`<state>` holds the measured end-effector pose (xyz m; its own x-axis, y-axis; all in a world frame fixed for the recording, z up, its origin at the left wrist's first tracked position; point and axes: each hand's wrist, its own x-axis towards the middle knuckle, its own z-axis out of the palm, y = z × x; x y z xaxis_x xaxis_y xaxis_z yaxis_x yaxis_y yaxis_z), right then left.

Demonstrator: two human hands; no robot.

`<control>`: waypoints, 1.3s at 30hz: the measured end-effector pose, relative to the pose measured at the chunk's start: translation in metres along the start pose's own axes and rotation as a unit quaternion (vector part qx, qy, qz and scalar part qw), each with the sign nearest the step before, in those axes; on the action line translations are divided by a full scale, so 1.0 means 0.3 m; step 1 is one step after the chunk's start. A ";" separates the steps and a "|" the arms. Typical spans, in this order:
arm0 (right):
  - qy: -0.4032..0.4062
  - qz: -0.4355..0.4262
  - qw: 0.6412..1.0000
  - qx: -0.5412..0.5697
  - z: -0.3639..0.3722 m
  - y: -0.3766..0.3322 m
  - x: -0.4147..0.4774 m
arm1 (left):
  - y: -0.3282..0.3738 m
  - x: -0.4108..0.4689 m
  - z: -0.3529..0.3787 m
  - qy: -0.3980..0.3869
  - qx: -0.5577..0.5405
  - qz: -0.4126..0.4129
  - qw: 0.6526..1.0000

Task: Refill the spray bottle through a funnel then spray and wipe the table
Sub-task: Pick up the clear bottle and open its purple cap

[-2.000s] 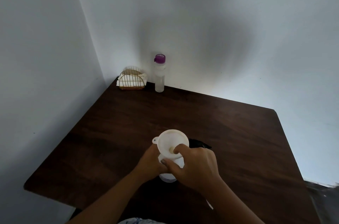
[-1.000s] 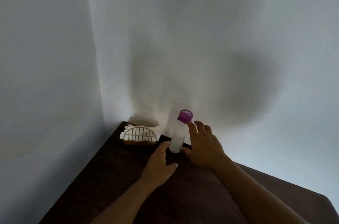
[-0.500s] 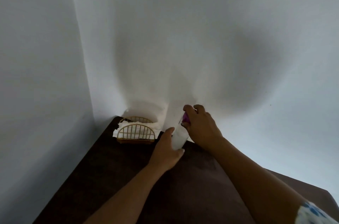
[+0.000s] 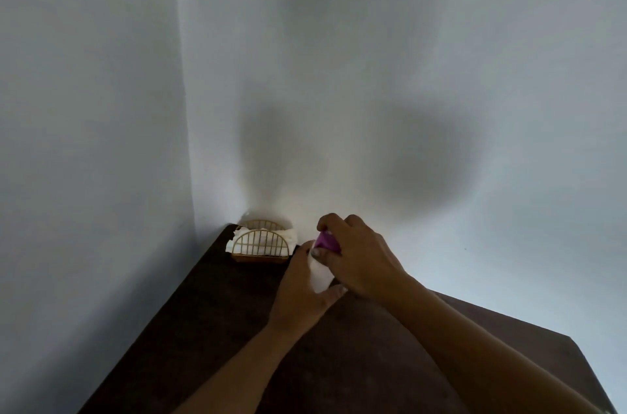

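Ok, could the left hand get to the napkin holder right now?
Probably yes: the napkin holder stands just left of the left hand with nothing between them. That hand grips the bottle, though, while the right hand holds its cap, so it must let go first.

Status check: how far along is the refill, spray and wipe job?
Early. Done: nothing confirmable; spray bottle and funnel are out of view. In hand: left hand holds the clear bottle by its body, right hand grips its purple cap, beside the napkin holder at the table back corner. Left: cap off, pour, spray, wipe.
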<state>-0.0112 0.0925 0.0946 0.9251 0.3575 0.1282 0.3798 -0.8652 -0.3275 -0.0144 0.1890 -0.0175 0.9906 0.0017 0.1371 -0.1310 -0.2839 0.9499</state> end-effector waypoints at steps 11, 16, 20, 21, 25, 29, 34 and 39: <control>0.007 -0.086 0.991 -0.106 -0.235 -0.338 -0.385 | 0.301 -0.484 -0.121 0.138 0.022 0.092 0.986; -0.002 -0.104 0.983 -0.150 -0.259 -0.452 -0.572 | 0.356 -0.711 -0.145 0.128 -0.006 0.075 0.989; -0.004 -0.096 0.986 -0.138 -0.256 -0.470 -0.674 | 0.379 -0.826 -0.147 0.102 -0.014 0.074 0.992; -0.003 -0.095 0.986 -0.135 -0.253 -0.473 -0.698 | 0.379 -0.851 -0.146 0.093 -0.017 0.079 0.992; 0.019 -0.103 0.985 -0.136 -0.252 -0.477 -0.776 | 0.378 -0.907 -0.132 0.067 -0.041 0.083 0.993; 0.038 -0.090 0.984 -0.148 -0.249 -0.472 -0.832 | 0.371 -0.940 -0.106 0.031 -0.054 0.088 0.994; 0.068 -0.084 0.984 -0.145 -0.237 -0.479 -0.896 | 0.384 -0.957 -0.099 0.001 -0.046 0.111 0.993; 0.021 -0.067 0.991 -0.117 -0.225 -0.505 -0.939 | 0.369 -0.969 -0.096 -0.037 -0.067 0.101 0.992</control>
<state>-0.3288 0.0990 0.1713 0.8642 0.4633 0.1963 0.4851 -0.8708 -0.0805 -0.3180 0.1847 0.0561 0.9434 -0.1139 0.3116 -0.3258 -0.1404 0.9349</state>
